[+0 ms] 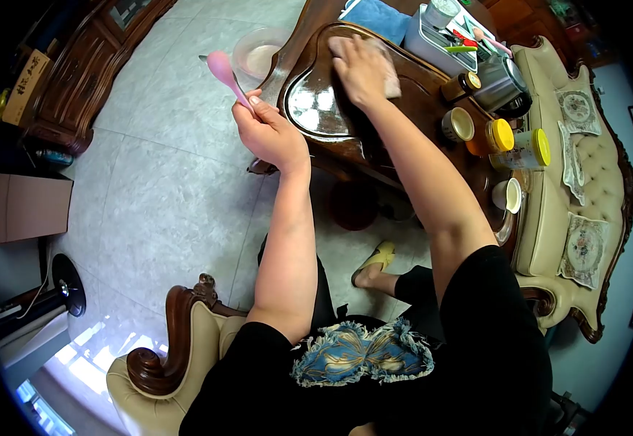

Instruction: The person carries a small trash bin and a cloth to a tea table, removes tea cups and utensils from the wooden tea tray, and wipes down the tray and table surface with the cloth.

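My left hand (273,134) is closed around the handle of a pink spoon (222,69), its bowl pointing up and away over the floor, just left of the table. On the dark, glossy wooden table (309,65), my right hand (363,69) presses down on a pale pinkish cloth (391,78), with its fingers bent forward over it and slightly blurred. The cloth sticks out past the right side of that hand. Beyond the spoon, a clear plastic basin (258,54) stands at a lower level beside the table.
A blue cloth (382,18) and a white bin of utensils (432,47) stand at the table's far end. Along its right side are a kettle (501,80), a brown jar (461,87), yellow-lidded jars (501,134) and cups (458,125). A cream sofa (541,225) flanks the table.
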`<state>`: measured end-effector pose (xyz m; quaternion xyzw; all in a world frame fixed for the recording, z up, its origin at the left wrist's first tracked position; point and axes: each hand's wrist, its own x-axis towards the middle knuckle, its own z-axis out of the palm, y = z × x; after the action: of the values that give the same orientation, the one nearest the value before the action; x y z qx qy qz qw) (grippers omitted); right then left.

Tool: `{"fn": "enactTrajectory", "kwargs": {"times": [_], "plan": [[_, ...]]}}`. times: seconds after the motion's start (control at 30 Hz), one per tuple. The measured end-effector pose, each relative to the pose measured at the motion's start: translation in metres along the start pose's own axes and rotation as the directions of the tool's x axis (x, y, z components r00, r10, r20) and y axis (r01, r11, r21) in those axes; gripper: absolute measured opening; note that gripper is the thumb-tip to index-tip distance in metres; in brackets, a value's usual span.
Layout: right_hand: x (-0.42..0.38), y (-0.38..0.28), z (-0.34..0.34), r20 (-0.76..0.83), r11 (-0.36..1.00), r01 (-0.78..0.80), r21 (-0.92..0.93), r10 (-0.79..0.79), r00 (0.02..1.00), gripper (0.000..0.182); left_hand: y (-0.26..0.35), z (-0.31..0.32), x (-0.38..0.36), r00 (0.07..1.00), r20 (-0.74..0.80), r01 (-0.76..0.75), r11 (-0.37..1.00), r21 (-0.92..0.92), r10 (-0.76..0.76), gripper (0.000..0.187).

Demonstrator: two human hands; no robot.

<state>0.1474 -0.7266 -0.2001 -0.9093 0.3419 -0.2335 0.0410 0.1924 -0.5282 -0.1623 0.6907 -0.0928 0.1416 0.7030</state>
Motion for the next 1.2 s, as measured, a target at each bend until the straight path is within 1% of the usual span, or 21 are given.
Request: {"fn": "enactTrajectory", "kwargs": {"times": [0.07,0.1,0.13,0.2,0.27,0.3,0.33,0.4,0.47,0.53,0.57,0.67,0.73,0.83,0.9,0.93,1.0,1.03,1.07,1.13,1.2], "plan": [[0.003,-0.035,0.002,0.019,0.991,0.104,0.082,-0.106,0.994,0.06,-0.001,0.0,0.0,1.0,-0.003,-0.004,1.0,0.006,0.004,0.02],[-0.005,-0.054,-0.002,0.007,0.999,0.02,0.04,-0.02,1.0,0.058,-0.002,0.0,0.0,1.0,0.002,-0.014,1.0,0.017,0.014,0.02],[-0.012,-0.06,-0.002,-0.039,0.997,0.05,-0.054,-0.052,0.998,0.056,-0.002,0.001,-0.001,1.0,0.007,-0.027,0.999,0.025,0.027,0.02],[-0.03,-0.057,-0.013,-0.054,0.99,0.137,0.039,-0.135,0.989,0.055,-0.002,0.003,-0.002,1.0,0.015,-0.018,1.0,0.014,0.017,0.019],[-0.054,-0.054,-0.025,-0.061,0.945,0.272,0.182,-0.265,0.962,0.052,-0.005,0.004,-0.004,0.997,0.025,-0.067,0.997,0.04,0.066,0.019],[-0.069,-0.058,-0.042,0.008,0.904,0.306,0.298,-0.323,0.946,0.047,-0.004,0.004,-0.005,0.997,0.056,-0.054,0.998,0.043,0.052,0.019],[-0.081,-0.06,-0.053,0.012,0.85,0.433,0.301,-0.458,0.889,0.043,-0.005,0.006,-0.007,0.997,0.06,-0.056,0.998,0.041,0.054,0.019],[-0.099,-0.072,-0.074,0.035,0.849,0.385,0.362,-0.425,0.905,0.041,-0.005,0.013,-0.011,0.994,0.017,-0.11,0.993,0.042,0.109,0.019],[-0.099,-0.067,-0.091,0.066,0.847,0.386,0.364,-0.437,0.897,0.041,0.0,0.01,-0.017,0.996,0.06,-0.067,0.997,0.038,0.064,0.02],[-0.097,-0.048,-0.098,0.154,0.769,0.412,0.489,-0.541,0.827,0.04,0.002,0.009,-0.019,0.996,0.077,-0.053,0.997,0.049,0.049,0.02],[-0.098,-0.037,-0.105,0.167,0.747,0.433,0.505,-0.577,0.8,0.039,0.0,0.01,-0.019,0.995,0.074,-0.074,0.995,0.065,0.07,0.02],[-0.117,-0.004,-0.128,0.193,0.812,0.387,0.437,-0.504,0.842,0.042,-0.001,0.012,-0.016,0.996,0.072,-0.058,0.998,0.038,0.055,0.02],[-0.13,0.019,-0.142,0.264,0.872,0.34,0.352,-0.441,0.858,0.047,-0.001,0.012,-0.014,0.996,0.066,-0.07,0.997,0.035,0.068,0.021],[-0.155,0.054,-0.158,0.266,0.883,0.351,0.311,-0.436,0.86,0.048,-0.001,0.012,-0.014,0.997,0.064,-0.053,0.998,0.028,0.051,0.021],[-0.168,0.066,-0.16,0.263,0.926,0.252,0.281,-0.327,0.908,0.044,-0.001,0.011,-0.013,0.998,0.058,-0.034,0.999,0.009,0.033,0.021],[-0.17,0.065,-0.156,0.268,0.924,0.261,0.28,-0.336,0.903,0.044,-0.002,0.01,-0.012,0.998,0.048,-0.028,1.0,0.01,0.027,0.021],[-0.172,0.058,-0.144,0.08,0.889,0.013,0.459,-0.056,0.995,0.037,-0.003,0.009,-0.011,0.997,0.06,-0.056,0.997,0.052,0.053,0.02],[-0.164,0.044,-0.135,-0.011,0.876,-0.041,0.48,0.053,0.999,0.032,-0.002,0.01,-0.012,0.998,0.046,-0.052,0.998,0.025,0.05,0.022],[-0.159,0.027,-0.124,-0.043,0.868,-0.115,0.483,0.155,0.987,0.028,-0.002,0.01,-0.013,0.998,0.043,-0.052,0.998,0.023,0.051,0.022],[-0.152,-0.011,-0.107,-0.072,0.958,0.096,0.269,-0.079,0.994,0.03,0.0,0.011,-0.015,0.995,0.051,-0.084,0.995,0.048,0.082,0.022],[-0.156,-0.038,-0.096,-0.075,0.99,0.133,0.04,-0.129,0.989,0.038,0.004,0.01,-0.016,0.996,0.055,-0.069,0.996,0.047,0.067,0.022]]}}
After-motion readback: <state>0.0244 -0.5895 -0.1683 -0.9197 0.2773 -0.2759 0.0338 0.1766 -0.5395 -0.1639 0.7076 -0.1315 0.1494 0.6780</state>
